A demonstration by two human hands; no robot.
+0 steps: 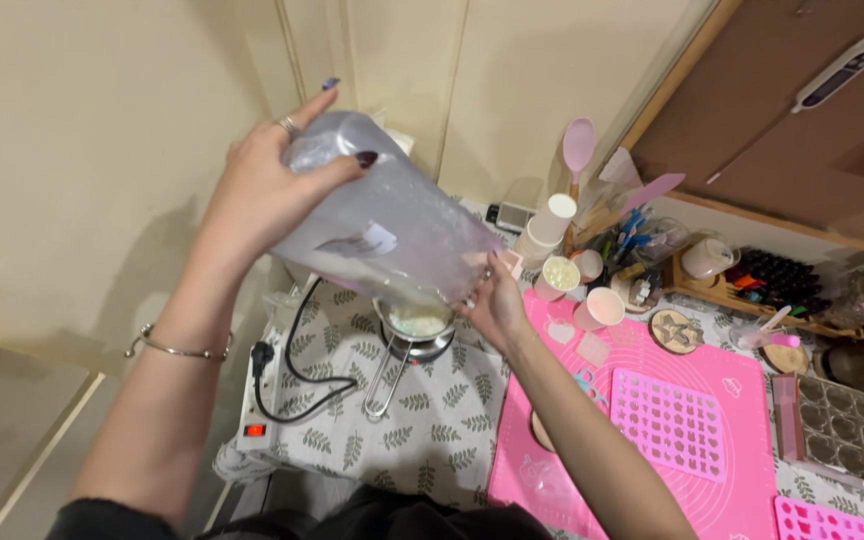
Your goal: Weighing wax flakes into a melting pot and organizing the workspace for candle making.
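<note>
While both hands grip one tilted plastic bag [382, 225]: left hand [267, 190] clasps base, right hand [492, 300] pinches mouth above one metal pot [417, 325].

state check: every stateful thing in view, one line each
left hand: grips raised end of bag
right hand: holds bag mouth
bag: tilted, mouth down over pot
pot: pale contents inside
power strip: switch lit red
paper cups: upright, open
pink mat: flat on table
</note>
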